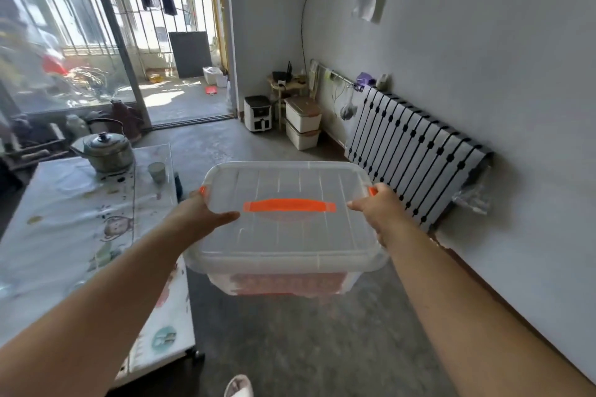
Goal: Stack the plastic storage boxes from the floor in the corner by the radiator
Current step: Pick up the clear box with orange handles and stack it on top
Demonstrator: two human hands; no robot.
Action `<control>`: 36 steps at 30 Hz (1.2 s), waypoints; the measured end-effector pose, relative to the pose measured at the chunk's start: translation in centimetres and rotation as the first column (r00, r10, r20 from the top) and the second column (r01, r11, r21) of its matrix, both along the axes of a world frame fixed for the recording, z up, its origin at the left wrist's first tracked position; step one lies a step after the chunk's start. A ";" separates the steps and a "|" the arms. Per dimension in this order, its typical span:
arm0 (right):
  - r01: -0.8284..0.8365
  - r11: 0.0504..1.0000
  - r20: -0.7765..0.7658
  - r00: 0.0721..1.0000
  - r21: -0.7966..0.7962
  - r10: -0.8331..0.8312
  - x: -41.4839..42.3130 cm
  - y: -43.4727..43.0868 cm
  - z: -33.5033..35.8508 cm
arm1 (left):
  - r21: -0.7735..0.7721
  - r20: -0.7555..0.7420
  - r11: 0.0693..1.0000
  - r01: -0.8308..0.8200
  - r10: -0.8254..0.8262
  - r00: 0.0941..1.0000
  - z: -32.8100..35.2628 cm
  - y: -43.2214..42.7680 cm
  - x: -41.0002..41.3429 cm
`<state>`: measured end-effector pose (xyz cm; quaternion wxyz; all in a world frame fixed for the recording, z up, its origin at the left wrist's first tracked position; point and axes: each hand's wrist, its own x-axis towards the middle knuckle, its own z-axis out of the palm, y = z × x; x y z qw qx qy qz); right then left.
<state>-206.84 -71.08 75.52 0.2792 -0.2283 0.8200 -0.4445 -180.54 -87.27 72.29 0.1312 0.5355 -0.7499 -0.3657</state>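
— Status of load?
— Clear lidded plastic storage box with orange handle, reddish contents inside, carried in mid-air above grey concrete floor. Left hand and right hand clamped on opposite lid edges beside orange latches.

— Progress?
— Two white lidded boxes already stacked in far corner, beyond black-and-white covered radiator. Carried box not yet placed; judged roughly midway.

— Clearance?
— Open floor ahead. Low table with printed cloth close on left, radiator and wall on right. White appliance just beside stack.

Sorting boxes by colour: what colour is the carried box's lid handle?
Orange handle on the clear box, head view.
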 end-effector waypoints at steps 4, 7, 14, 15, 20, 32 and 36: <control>0.004 1.000 0.018 1.000 -0.016 -0.004 -3.8 -9.8 -1.3 | -0.045 0.070 0.999 -0.001 0.004 0.998 -1.0 -9.7 -3.6; 0.015 0.999 0.023 1.000 -0.032 -0.014 -6.2 -16.6 -0.9 | -0.065 0.101 0.998 -0.024 0.031 0.994 -0.3 -16.6 -6.1; 0.033 0.999 -0.004 0.999 -0.035 -0.033 -12.8 -31.1 -1.0 | -0.067 0.120 0.996 -0.053 0.061 0.991 0.5 -30.9 -12.6; 0.033 0.999 -0.014 0.999 -0.028 -0.033 -13.9 -33.3 -1.2 | -0.071 0.135 0.995 -0.063 0.072 0.988 0.4 -32.8 -13.5; -0.020 0.999 -0.002 1.000 -0.032 0.020 -20.4 -45.9 -2.6 | -0.099 0.147 0.990 -0.095 0.109 0.983 -0.4 -43.3 -19.2; -0.164 0.986 -0.068 0.984 0.003 0.164 -32.3 -74.9 -1.2 | -0.075 0.089 0.969 -0.235 0.241 0.966 -1.1 -67.5 -29.0; -0.159 0.987 -0.040 0.986 0.017 0.160 -32.8 -84.3 -2.4 | -0.065 0.116 0.970 -0.236 0.242 0.963 -2.1 -76.9 -29.3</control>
